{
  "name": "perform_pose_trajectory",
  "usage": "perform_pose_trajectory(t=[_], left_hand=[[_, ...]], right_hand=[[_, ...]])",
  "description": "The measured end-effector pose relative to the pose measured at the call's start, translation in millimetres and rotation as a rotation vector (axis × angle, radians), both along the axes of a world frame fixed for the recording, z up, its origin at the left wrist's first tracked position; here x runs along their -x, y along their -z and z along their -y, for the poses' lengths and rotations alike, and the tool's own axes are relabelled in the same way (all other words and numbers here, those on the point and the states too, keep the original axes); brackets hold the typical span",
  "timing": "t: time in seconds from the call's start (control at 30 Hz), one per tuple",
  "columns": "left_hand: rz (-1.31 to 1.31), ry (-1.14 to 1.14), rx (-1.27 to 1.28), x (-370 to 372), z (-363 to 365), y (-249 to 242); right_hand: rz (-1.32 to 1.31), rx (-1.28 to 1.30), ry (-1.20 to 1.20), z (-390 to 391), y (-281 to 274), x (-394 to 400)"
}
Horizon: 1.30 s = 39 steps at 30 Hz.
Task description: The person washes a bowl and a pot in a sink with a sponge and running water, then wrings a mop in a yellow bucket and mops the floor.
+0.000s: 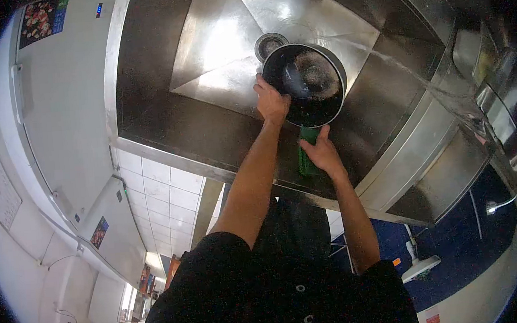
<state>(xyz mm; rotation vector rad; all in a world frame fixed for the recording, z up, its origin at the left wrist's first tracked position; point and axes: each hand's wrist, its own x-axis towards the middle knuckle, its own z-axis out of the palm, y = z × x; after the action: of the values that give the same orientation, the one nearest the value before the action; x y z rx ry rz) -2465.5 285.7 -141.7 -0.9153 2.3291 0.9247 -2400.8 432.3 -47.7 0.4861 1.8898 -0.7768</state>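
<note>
A round black pot (pixel 301 91) is tipped over the steel sink (pixel 211 28), its dark inside facing me and a worn pale patch on its bottom. My left hand (pixel 273 104) grips the pot's left side, fingers at the rim. Below the pot, my right hand (pixel 323 152) is closed on a green, oblong piece with a rough left edge (pixel 308 154), which reaches up to the pot's lower rim. Whether it is a brush or a scouring pad I cannot tell.
A round drain (pixel 271 44) shows just beyond the pot. Water (pixel 406 71) streams across the sink's right side. The steel front edge (pixel 173 157) runs between me and the basin. A white cabinet (pixel 69 103) stands at left.
</note>
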Motion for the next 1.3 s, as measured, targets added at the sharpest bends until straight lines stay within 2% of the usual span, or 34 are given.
perform_pose_trajectory(t=[0.17,0.37,0.47,0.57,0.67,0.77,0.83,0.9,1.0,1.1,1.13,1.2,1.23,1.27,1.3], left_hand=[[0.002,0.006,0.013,0.6,-0.8,0.0],[0.001,-0.003,0.034,4.9,-2.8,4.8],[-0.023,-0.009,-0.013,13.3,2.3,3.3],[-0.124,0.003,-0.056,16.3,5.7,9.7],[-0.206,0.049,-0.042,22.5,9.5,18.0],[-0.226,0.126,-0.009,31.8,8.9,13.7],[-0.302,0.160,-0.004,31.7,10.4,21.7],[-0.319,0.165,-0.018,31.0,11.6,22.4],[-0.420,0.134,-0.031,34.5,8.0,22.1],[-0.400,0.106,-0.021,29.6,5.1,22.8],[-0.383,0.111,-0.016,31.0,4.9,23.3],[-0.379,0.141,-0.017,34.1,5.7,20.4],[-0.374,0.156,-0.014,33.6,6.9,19.2],[-0.376,0.157,-0.011,35.5,8.0,19.4],[-0.371,0.156,-0.008,35.0,7.0,18.5]], right_hand=[[0.018,0.022,0.036,0.6,-0.8,1.0],[-0.021,-0.043,-0.097,7.4,-3.9,7.6],[-0.157,-0.027,-0.116,6.1,0.0,4.8],[-0.177,0.118,-0.155,-0.8,-6.8,13.4],[0.021,0.379,-0.317,-2.8,-24.9,39.5],[-0.305,0.439,-0.109,-7.3,-3.0,73.2],[-0.428,0.229,-0.039,-14.2,41.8,99.9],[-0.356,-0.103,-0.025,-6.3,81.9,125.0],[-0.527,-0.389,0.067,21.6,126.5,133.5],[-0.903,-0.174,-0.481,23.0,203.2,88.2],[-0.691,-0.152,-0.453,43.1,135.9,89.2],[-0.831,-0.300,-0.531,16.9,154.0,84.8],[-0.899,-0.371,-0.569,13.7,144.9,88.9],[-0.829,-0.409,-0.417,6.4,137.6,101.1],[-0.820,-0.361,-0.385,8.8,145.5,108.4]])
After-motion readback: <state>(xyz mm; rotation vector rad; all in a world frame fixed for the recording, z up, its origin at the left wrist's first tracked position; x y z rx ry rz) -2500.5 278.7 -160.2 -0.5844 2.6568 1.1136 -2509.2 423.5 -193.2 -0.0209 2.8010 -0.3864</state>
